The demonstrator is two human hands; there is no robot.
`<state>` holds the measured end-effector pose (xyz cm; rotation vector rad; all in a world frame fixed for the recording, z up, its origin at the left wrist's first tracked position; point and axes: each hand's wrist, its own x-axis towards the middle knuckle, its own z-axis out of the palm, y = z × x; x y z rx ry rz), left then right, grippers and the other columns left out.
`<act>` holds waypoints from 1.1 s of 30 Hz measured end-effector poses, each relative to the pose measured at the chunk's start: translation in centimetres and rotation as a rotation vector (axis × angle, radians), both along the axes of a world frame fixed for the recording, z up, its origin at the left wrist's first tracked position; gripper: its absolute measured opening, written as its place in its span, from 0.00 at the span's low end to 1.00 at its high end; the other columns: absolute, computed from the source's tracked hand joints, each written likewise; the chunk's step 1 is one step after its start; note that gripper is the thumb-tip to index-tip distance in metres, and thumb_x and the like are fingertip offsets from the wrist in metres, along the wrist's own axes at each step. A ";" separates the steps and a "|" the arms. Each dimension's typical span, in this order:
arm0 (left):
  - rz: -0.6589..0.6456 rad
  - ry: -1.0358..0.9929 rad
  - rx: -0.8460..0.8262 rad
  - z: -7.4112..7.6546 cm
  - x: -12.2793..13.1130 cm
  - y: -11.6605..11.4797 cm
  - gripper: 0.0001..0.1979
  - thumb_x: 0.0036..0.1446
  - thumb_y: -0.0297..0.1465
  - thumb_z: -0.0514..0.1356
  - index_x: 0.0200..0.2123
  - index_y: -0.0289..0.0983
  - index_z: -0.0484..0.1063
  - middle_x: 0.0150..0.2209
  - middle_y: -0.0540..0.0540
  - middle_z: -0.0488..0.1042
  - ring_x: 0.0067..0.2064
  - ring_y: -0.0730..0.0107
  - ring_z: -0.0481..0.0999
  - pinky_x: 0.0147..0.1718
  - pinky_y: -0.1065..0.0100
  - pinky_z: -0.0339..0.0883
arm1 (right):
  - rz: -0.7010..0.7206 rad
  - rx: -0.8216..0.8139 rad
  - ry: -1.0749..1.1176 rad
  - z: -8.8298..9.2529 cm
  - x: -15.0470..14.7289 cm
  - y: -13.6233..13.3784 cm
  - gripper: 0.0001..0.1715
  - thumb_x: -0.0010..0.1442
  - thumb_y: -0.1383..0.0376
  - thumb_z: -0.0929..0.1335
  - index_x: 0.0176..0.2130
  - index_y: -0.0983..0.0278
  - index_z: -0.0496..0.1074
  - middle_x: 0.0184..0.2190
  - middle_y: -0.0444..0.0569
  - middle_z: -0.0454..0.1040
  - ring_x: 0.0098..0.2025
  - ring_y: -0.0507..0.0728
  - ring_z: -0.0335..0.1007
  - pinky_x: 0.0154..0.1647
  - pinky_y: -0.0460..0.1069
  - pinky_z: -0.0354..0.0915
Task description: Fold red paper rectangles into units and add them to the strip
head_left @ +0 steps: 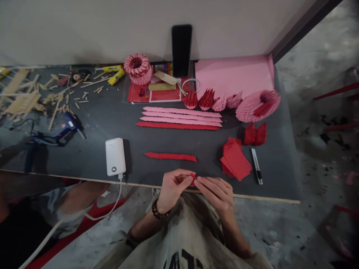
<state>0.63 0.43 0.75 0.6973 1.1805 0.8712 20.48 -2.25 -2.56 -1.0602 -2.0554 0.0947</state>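
Observation:
At the table's front edge, my left hand (pixel 177 184) and my right hand (pixel 214 191) meet, both pinching one small folded piece of red paper (pixel 193 179). Fingertips cover most of it. Just beyond lies a short row of red folded paper pieces (pixel 170 157). Farther back are several long pink rows (pixel 182 116) and a long red row (pixel 179 126). To the right of my hands is a loose stack of red paper rectangles (pixel 236 158), with a box cutter (pixel 256 166) beside it and two red folded bundles (pixel 255 133) behind.
A white power bank (pixel 115 157) with a cable sits left, near a blue glue gun (pixel 63 130) and scattered wooden sticks (pixel 30 97). A phone (pixel 181 50) leans on the wall. Pink-and-red paper rings (pixel 258 105) stand at the back. Another person's leg (pixel 75 196) shows at left.

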 end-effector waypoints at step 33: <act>0.037 0.794 0.822 -0.5 1.9 -3.5 0.13 0.64 0.24 0.65 0.49 0.45 0.74 0.41 0.48 0.87 0.39 0.61 0.89 0.40 0.62 0.85 | -0.306 -0.738 1.052 0.2 -5.1 -0.2 0.06 0.66 0.62 0.72 0.36 0.60 0.79 0.32 0.45 0.77 0.33 0.53 0.76 0.35 0.48 0.74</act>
